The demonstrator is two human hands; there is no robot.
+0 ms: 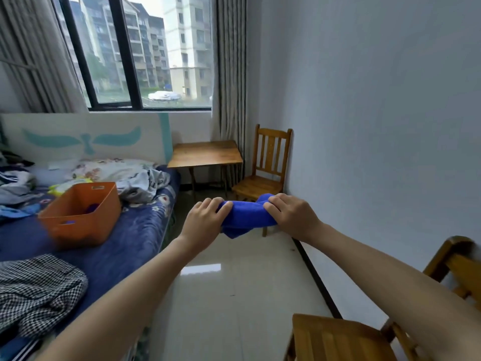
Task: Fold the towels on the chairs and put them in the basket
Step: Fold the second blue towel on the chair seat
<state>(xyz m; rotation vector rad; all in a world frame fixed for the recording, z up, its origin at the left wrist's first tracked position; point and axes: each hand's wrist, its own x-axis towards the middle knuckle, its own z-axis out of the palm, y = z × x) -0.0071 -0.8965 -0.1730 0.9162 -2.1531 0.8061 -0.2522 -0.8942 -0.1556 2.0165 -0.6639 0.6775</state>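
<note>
At frame centre, our left hand (205,217) and right hand (291,213) clamp a folded blue towel (246,216); the orange basket (83,212) sits on the bed (125,243) at left.

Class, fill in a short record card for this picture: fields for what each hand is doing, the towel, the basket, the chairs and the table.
left hand: grips the towel's left end
right hand: grips the towel's right end
towel: blue, bunched, held in the air between both hands
basket: orange, on the bed, something blue-purple inside
far chair: wooden, by the wall, seat bare
near chair: wooden, lower right, visible seat bare
table: wooden, under the window, top bare
</note>
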